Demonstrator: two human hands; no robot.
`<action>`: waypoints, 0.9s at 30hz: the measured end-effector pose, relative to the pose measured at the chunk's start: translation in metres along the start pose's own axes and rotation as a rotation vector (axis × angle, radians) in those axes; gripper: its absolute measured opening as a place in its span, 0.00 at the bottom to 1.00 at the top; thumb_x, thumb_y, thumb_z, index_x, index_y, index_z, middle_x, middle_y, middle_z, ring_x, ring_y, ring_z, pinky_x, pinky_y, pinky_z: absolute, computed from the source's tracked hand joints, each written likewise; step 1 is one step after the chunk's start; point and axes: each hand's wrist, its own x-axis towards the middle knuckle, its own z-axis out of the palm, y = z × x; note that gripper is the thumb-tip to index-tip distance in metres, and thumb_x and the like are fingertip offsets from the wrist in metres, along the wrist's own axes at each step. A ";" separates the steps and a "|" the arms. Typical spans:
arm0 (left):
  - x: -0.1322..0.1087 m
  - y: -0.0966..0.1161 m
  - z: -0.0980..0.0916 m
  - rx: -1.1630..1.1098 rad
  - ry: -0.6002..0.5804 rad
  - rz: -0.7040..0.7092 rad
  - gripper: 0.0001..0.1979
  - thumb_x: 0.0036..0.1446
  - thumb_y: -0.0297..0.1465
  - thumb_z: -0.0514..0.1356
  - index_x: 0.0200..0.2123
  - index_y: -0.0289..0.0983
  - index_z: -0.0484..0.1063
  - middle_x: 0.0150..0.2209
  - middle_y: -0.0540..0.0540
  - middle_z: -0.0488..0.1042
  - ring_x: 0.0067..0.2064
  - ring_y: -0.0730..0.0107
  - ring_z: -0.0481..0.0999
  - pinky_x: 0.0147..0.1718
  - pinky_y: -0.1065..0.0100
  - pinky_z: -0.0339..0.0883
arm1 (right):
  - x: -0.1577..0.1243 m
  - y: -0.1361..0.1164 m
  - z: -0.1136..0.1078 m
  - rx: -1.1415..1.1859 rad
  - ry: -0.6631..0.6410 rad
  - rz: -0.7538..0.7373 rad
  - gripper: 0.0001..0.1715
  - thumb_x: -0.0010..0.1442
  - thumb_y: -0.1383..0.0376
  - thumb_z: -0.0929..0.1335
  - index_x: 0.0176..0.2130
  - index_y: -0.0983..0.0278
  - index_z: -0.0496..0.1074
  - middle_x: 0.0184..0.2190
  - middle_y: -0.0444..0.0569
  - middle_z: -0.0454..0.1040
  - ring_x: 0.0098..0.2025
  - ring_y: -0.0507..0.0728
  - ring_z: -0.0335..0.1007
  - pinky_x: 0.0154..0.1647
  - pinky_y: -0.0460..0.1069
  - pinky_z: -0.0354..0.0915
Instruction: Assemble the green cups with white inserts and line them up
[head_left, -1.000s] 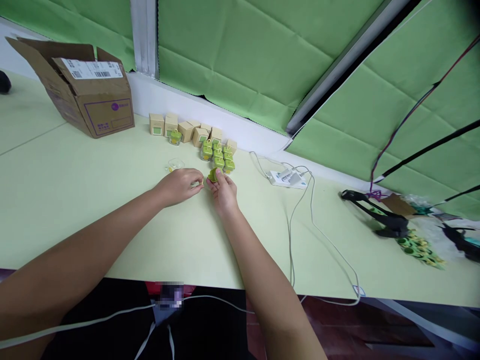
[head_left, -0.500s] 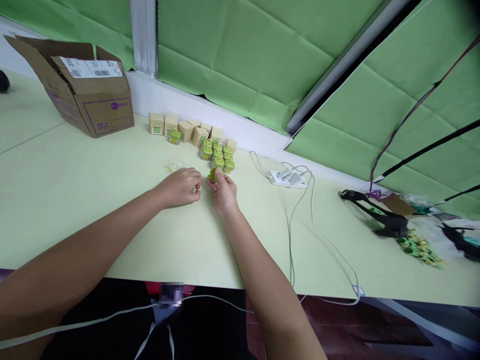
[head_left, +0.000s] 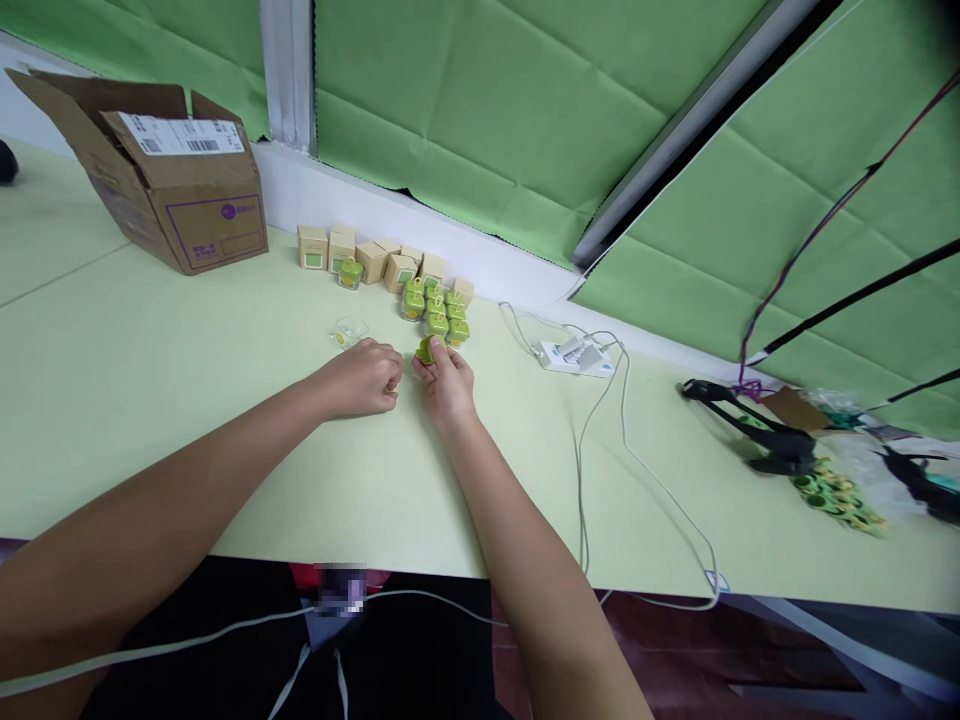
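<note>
My right hand (head_left: 448,380) pinches one green jar (head_left: 426,349) on the table (head_left: 225,400), my left hand (head_left: 365,377) has its fingers curled shut beside it, and several jars (head_left: 437,308) already sit clustered by the small boxes (head_left: 373,260).

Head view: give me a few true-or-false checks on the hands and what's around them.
1. The right hand pinches a small green piece. True.
2. The cardboard box stands right of both hands. False: it stands far left, its flaps open.
3. The left hand lies curled on the table beside the right hand. True.
4. The white power strip lies between the hands. False: it lies to the right of the right hand, apart from it.
</note>
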 end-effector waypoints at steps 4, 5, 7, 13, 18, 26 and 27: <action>0.000 -0.001 0.001 -0.017 -0.026 0.006 0.04 0.50 0.26 0.60 0.24 0.39 0.69 0.31 0.47 0.78 0.39 0.60 0.77 0.47 0.56 0.63 | 0.000 0.000 0.000 -0.009 0.002 -0.002 0.19 0.50 0.57 0.81 0.34 0.64 0.74 0.30 0.42 0.76 0.33 0.50 0.75 0.47 0.49 0.78; 0.000 -0.001 0.000 -0.013 -0.031 0.009 0.05 0.51 0.27 0.60 0.24 0.39 0.68 0.30 0.47 0.78 0.40 0.59 0.77 0.47 0.55 0.62 | 0.000 0.000 0.000 -0.008 -0.001 -0.001 0.19 0.50 0.57 0.81 0.34 0.64 0.74 0.30 0.42 0.76 0.33 0.50 0.75 0.47 0.49 0.78; -0.001 0.000 -0.003 0.000 -0.044 0.006 0.07 0.52 0.28 0.60 0.23 0.38 0.67 0.28 0.47 0.77 0.42 0.57 0.76 0.48 0.54 0.60 | 0.000 -0.001 -0.001 -0.003 -0.007 0.001 0.20 0.50 0.56 0.81 0.34 0.64 0.74 0.30 0.42 0.76 0.33 0.50 0.75 0.47 0.49 0.78; -0.003 0.002 -0.007 0.010 -0.027 -0.062 0.04 0.56 0.33 0.62 0.32 0.40 0.72 0.32 0.45 0.75 0.39 0.58 0.74 0.47 0.55 0.59 | -0.002 -0.002 0.000 -0.009 0.000 0.006 0.20 0.51 0.56 0.81 0.33 0.64 0.74 0.31 0.43 0.76 0.33 0.51 0.75 0.46 0.49 0.78; -0.003 -0.004 -0.004 0.092 -0.008 -0.014 0.06 0.62 0.35 0.60 0.40 0.40 0.73 0.36 0.42 0.77 0.43 0.55 0.74 0.47 0.56 0.59 | -0.001 -0.001 -0.001 -0.003 0.001 0.006 0.20 0.51 0.56 0.81 0.33 0.64 0.74 0.31 0.43 0.77 0.33 0.51 0.75 0.47 0.49 0.78; 0.000 -0.003 -0.013 0.145 0.273 -0.079 0.15 0.70 0.30 0.48 0.46 0.37 0.75 0.44 0.38 0.80 0.48 0.52 0.74 0.45 0.53 0.59 | 0.000 -0.002 0.000 0.016 -0.036 0.041 0.20 0.52 0.54 0.80 0.33 0.64 0.74 0.29 0.44 0.76 0.32 0.51 0.75 0.45 0.49 0.78; 0.000 -0.003 -0.014 0.142 0.286 -0.083 0.15 0.70 0.30 0.48 0.47 0.36 0.75 0.45 0.38 0.80 0.48 0.51 0.74 0.45 0.53 0.59 | 0.000 -0.002 0.000 0.019 -0.049 0.045 0.20 0.52 0.54 0.80 0.33 0.64 0.74 0.29 0.44 0.77 0.32 0.52 0.75 0.44 0.49 0.78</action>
